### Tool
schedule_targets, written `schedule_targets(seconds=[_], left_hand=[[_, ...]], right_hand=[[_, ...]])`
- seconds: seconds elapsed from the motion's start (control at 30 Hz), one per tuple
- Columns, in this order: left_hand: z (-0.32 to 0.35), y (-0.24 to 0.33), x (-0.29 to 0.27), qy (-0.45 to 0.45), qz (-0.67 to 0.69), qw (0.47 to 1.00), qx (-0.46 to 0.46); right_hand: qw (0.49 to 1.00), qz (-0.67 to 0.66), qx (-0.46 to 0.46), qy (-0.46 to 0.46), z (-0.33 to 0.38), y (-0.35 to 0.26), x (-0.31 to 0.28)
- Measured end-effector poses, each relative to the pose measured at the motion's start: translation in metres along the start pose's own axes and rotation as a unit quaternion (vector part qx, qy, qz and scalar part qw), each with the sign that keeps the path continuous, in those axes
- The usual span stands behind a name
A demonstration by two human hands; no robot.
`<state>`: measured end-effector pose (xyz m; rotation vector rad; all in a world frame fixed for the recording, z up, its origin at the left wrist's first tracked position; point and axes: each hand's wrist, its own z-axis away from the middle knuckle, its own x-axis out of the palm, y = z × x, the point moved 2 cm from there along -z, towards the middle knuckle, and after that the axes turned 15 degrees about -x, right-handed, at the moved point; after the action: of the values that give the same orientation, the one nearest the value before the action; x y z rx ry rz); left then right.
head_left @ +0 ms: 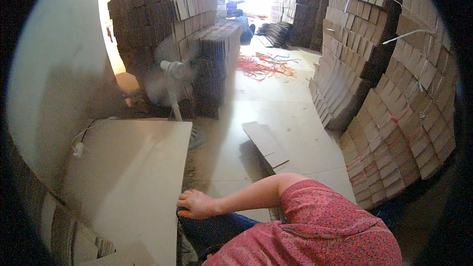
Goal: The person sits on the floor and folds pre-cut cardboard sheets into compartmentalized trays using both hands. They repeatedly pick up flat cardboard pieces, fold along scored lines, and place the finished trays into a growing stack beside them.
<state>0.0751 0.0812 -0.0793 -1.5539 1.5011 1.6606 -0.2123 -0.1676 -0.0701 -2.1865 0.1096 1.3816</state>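
Note:
My right hand rests on my knee in dark blue trousers, its fingers bent loosely over the front of it. Something orange covers or lies at one fingertip; it is too small to make out. Nothing else shows in this hand. The bare forearm leads back to a red patterned sleeve. Close beside the knee is the edge of a pale tabletop. My left hand is out of the picture.
Tall stacks of folded cardboard line both sides. A spinning fan stands behind the table. Flat cardboard pieces lie right of my arm. Red straps litter the floor; farther back, a person is low down beside a stack.

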Motion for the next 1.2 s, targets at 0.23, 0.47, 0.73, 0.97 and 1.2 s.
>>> schedule_targets(seconds=[0.23, 0.47, 0.73, 0.97, 1.2], left_hand=[[0.0, -0.004, 0.001, 0.033, -0.01, 0.999, 0.034], [-0.001, -0.008, 0.003, 0.035, 0.005, 0.998, 0.048], [0.001, -0.02, 0.007, 0.015, -0.019, 1.0, 0.018], [-0.002, -0.015, 0.004, 0.02, -0.037, 0.999, 0.024], [-0.002, -0.01, 0.001, 0.01, -0.032, 0.999, 0.015]], right_hand=[[1.0, -0.011, 0.016, -0.007, -0.002, -0.003, 0.0], [1.0, -0.004, 0.01, -0.005, -0.002, -0.001, 0.002], [1.0, 0.005, 0.01, -0.016, -0.004, -0.003, -0.002], [1.0, 0.011, 0.007, -0.008, -0.003, -0.003, -0.001], [1.0, -0.004, -0.004, 0.0, -0.002, 0.0, 0.0]])
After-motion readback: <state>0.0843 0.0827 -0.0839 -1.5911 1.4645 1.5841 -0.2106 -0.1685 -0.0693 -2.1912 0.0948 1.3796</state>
